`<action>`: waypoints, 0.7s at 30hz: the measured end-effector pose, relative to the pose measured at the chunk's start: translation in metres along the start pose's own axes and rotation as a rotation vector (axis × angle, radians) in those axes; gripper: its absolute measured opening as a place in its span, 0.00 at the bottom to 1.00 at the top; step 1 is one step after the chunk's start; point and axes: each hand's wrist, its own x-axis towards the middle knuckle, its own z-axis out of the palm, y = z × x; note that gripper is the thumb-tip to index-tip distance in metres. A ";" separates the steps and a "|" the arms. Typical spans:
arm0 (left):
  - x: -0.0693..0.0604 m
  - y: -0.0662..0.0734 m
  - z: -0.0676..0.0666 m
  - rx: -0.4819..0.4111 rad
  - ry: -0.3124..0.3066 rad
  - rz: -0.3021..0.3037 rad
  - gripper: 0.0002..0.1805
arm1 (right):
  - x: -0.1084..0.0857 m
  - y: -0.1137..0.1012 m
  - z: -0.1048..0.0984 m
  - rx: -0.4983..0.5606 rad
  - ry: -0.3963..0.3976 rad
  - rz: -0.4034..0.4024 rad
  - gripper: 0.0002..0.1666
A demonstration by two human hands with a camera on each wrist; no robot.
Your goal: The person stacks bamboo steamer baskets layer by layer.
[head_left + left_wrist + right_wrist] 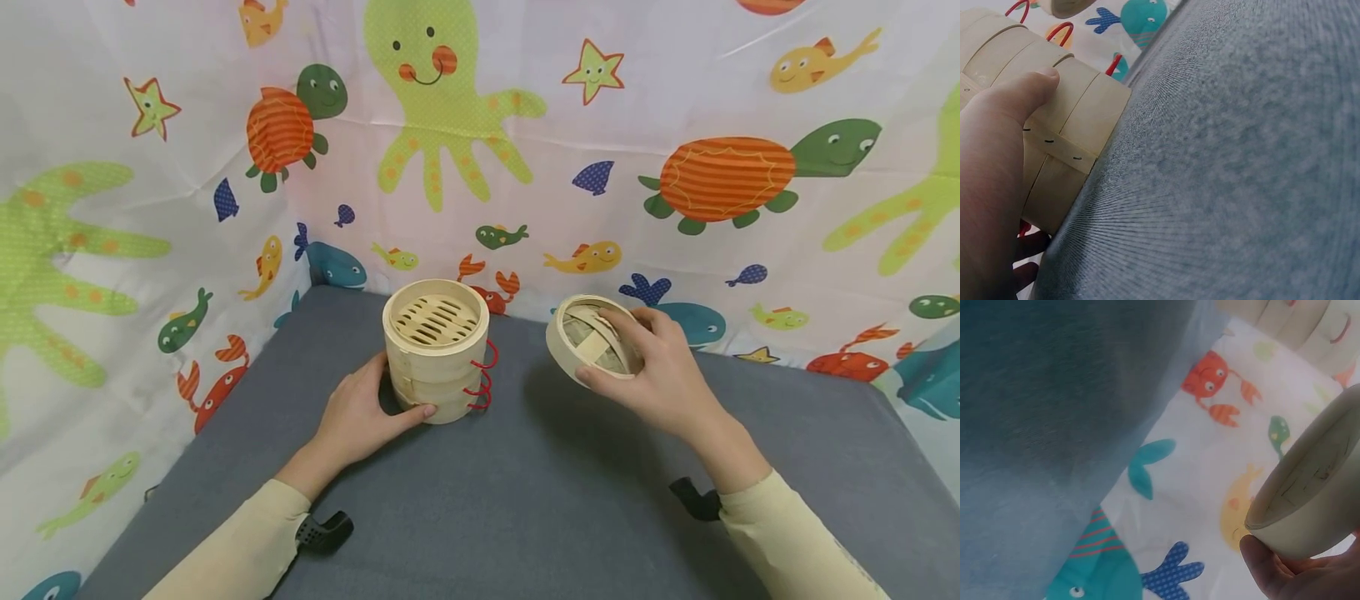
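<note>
A stacked bamboo steamer (438, 387) stands upright on the grey table, its slatted top tier uncovered and red loops showing on its right side. My left hand (356, 425) holds it low on the left, thumb across the front. In the left wrist view the thumb lies along the steamer's tiers (1079, 94). To the right, my right hand (667, 379) grips the round bamboo lid (596, 343) by its rim, tilted and raised above the table, apart from the steamer. The right wrist view shows the lid (1310, 519) from the side, with fingers (1272, 569) below it.
The grey table (495, 517) reaches back to a fabric backdrop (517, 192) printed with sea animals. More of this fabric hangs along the left side. A black wrist mount (324, 532) sits by the left sleeve and another mount (695, 498) by the right.
</note>
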 end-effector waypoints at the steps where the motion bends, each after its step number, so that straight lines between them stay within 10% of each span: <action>1: 0.000 0.000 0.000 0.000 0.000 -0.001 0.62 | 0.002 -0.002 0.000 0.008 0.001 -0.006 0.47; 21: -0.001 0.003 -0.001 -0.005 0.000 -0.004 0.62 | 0.033 -0.042 0.012 0.073 0.029 -0.113 0.48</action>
